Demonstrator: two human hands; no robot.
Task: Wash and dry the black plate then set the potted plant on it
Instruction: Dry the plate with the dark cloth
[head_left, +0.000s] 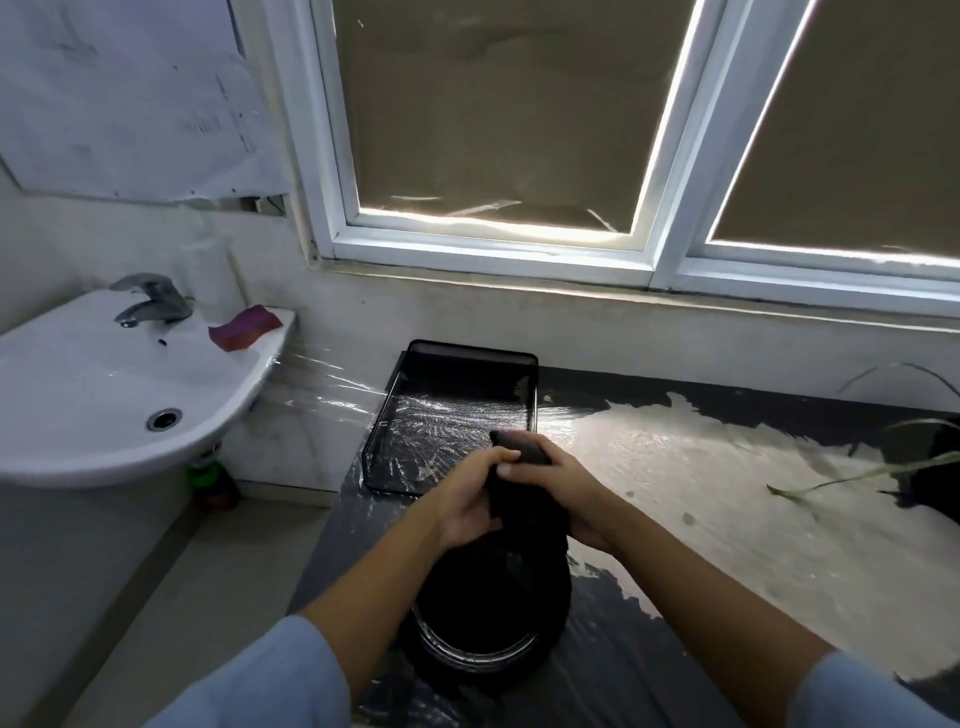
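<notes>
Presently both hands, left hand (470, 499) and right hand (558, 493), clench a dark cloth (524, 499) above the black plate (483, 629) near the counter's front edge; a dragging cloth might slide it off.

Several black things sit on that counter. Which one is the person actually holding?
The black cloth, gripped by both the left hand and right hand. The black plate lies beneath it on the counter, and the black mesh tray sits untouched beyond.
</notes>
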